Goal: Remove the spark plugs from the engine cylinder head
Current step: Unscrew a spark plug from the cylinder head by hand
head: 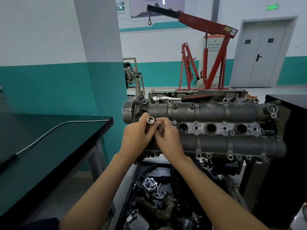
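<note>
Both hands meet over the left end of the engine cylinder head [207, 112]. The left hand [137, 138] has its fingers [144, 117] curled round a chrome spark plug socket [150, 120], whose open round mouth faces up toward the camera just above the knuckles. The right hand [167, 136] lies against the left one, its fingertips [159, 122] pinching at the side of the socket just right of its mouth; what exactly they pinch is too small to tell.

Just right of the right fingers, three open spark plug wells [211, 128] run in a row along the valley between the two cam housings; the nearest well shows something metallic deep inside, the others look dark. Whether a plug sits in the socket cannot be told. The area under the hands is hidden.

Beyond the fingers, on the far edge of the head, a ratchet wrench [182, 97] with a red and black handle lies flat, its chrome head pointing left. Below the wrists, a black tray [137, 180] holds loose engine parts and a length of chain. To the left of the left hand, a dark counter [49, 146] carries a long thin flexible tool [54, 128] with a black handle. Far behind stands a red engine hoist [214, 47].
</note>
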